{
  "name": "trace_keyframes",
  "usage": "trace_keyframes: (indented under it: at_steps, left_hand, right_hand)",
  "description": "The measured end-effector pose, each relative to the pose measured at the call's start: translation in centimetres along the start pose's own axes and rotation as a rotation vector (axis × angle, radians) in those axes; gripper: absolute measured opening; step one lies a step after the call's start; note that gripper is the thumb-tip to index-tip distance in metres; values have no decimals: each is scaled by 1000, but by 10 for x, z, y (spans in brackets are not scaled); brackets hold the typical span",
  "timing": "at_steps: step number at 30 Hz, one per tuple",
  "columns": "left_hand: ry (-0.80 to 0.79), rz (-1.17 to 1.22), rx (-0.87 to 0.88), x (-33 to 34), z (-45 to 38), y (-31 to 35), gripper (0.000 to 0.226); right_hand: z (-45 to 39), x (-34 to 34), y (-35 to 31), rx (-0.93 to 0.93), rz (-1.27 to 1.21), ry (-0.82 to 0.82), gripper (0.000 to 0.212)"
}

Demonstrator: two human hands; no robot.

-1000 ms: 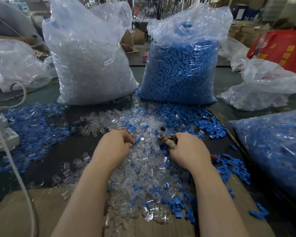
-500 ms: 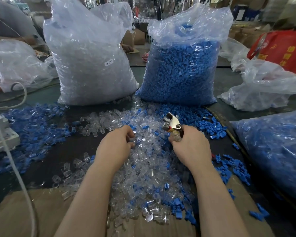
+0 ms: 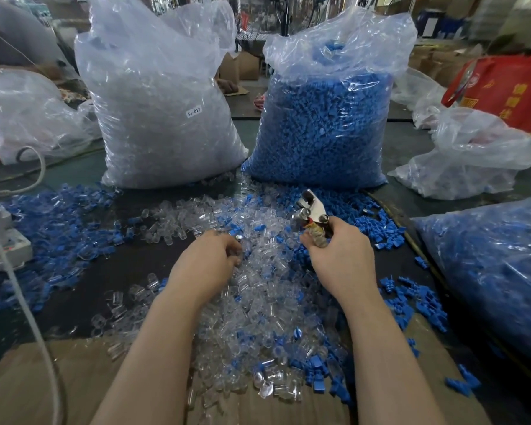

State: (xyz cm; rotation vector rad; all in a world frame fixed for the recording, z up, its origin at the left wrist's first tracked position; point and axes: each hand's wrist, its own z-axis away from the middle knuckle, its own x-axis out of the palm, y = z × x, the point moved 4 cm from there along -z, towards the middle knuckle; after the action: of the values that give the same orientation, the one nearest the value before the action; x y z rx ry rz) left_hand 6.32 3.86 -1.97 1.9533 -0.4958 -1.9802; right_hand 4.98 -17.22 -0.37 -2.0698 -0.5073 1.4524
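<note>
In front of the blue bag, our right hand grips a metal tool, fingers curled round its handle and its head pointing toward that bag, while our left hand curls its fingers into the clear caps spread before the bag, though we cannot tell whether it pinches one.

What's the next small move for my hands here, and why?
The right hand grips a silver metal plier-like tool, tip raised and seemingly empty, above the pile of small clear plastic caps; the left hand digs curled fingers into that pile. So probably: pinch one cap and lift it to the tool's tip.
</note>
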Motion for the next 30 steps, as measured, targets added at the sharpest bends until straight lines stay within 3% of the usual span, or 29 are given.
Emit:
trace_keyframes:
  at_steps: [5,13,21,30]
  left_hand:
    - [22,26,-25,-1,0,-1,6]
    - [166,458,-61,-16,7,7,8]
    - [93,610,-99,-11,10,15,12]
    - [10,959,-98,-16,14,26,23]
  right_hand:
    - [2,2,0,-24,-42,-14,16]
    - [4,-3,-5,-54,-298,28,15]
    - [4,-2,-5,-60,-314,23,27]
    - [5,2,-9,-64,-495,-43,16]
